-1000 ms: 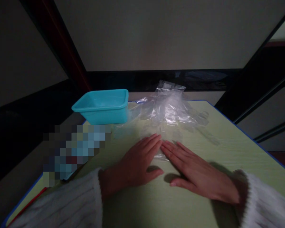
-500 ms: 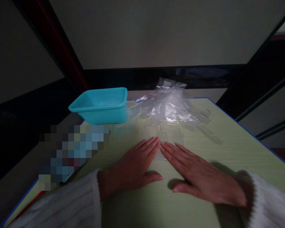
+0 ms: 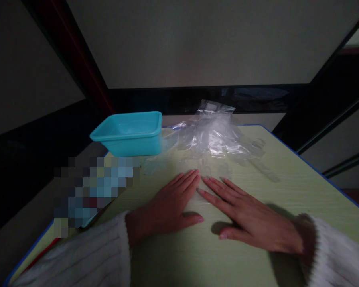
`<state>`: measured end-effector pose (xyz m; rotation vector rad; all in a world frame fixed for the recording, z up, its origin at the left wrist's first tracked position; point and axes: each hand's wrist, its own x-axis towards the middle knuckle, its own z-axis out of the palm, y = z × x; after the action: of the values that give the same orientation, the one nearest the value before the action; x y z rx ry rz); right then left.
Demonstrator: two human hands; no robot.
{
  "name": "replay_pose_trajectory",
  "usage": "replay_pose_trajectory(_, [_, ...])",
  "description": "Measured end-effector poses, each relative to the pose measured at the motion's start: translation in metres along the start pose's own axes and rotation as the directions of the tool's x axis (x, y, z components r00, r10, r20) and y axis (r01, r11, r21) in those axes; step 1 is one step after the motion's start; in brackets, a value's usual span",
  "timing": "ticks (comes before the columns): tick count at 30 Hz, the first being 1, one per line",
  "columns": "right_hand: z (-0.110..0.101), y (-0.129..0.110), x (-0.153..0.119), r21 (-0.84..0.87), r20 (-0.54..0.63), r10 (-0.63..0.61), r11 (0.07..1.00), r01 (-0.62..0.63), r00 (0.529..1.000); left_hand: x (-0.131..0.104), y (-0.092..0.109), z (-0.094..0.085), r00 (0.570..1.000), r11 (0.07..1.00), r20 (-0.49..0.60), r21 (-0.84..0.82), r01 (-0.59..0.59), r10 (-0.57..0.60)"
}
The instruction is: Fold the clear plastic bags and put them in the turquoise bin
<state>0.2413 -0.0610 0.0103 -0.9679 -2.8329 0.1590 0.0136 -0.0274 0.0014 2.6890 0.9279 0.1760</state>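
My left hand (image 3: 175, 203) lies palm down with its fingers stretched out, the fingertips resting on a thin clear plastic bag (image 3: 202, 195). From the other side my right hand (image 3: 245, 215) also lies palm down, fingers out, its index finger a little apart from the others and touching the same clear plastic. Neither hand grips anything. Just beyond the fingertips spreads a heap of crumpled clear plastic bags (image 3: 217, 135), shiny and overlapping. Where the flat bag under my fingers ends is hard to make out.
A turquoise plastic basket (image 3: 131, 145) stands at the back left of the pale wood-grain table (image 3: 203, 263), which has a blue edge. A blurred-out item (image 3: 101, 187) lies at the left edge, with something red (image 3: 42, 253) below it. A wall panel (image 3: 197, 48) rises behind the table.
My right index finger has spread away from its neighbours and shifted slightly left across the plastic. My left hand has barely moved. The view has shifted slightly.
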Motion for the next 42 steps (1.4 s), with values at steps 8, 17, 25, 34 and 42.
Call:
replay_pose_trajectory(8, [0.001, 0.014, -0.005, -0.032, -0.033, 0.059, 0.998, -0.06, 0.998, -0.002, -0.004, -0.001, 1.0, 0.998, 0.022, 0.06, 0.005, -0.007])
replay_pose_trajectory(17, [-0.002, 0.011, -0.001, -0.003, -0.004, 0.078, 0.997, -0.078, 0.997, -0.002, 0.002, -0.004, 1.0, 0.994, 0.026, 0.109, 0.013, -0.016])
replay_pose_trajectory(25, [-0.012, 0.011, 0.002, -0.02, -0.047, 0.066, 0.998, -0.067, 0.997, -0.004, 0.008, -0.004, 0.996, 0.973, -0.057, 0.227, -0.052, 0.066])
replay_pose_trajectory(34, [-0.013, 0.013, 0.001, -0.067, -0.07, 0.058, 0.996, -0.062, 0.996, -0.006, 0.004, -0.01, 0.993, 0.963, -0.089, 0.263, -0.054, 0.08])
replay_pose_trajectory(42, [-0.013, 0.012, 0.001, -0.089, -0.067, 0.021, 0.996, -0.027, 0.998, -0.009, 0.0, -0.019, 0.994, 0.987, -0.057, 0.134, -0.089, 0.098])
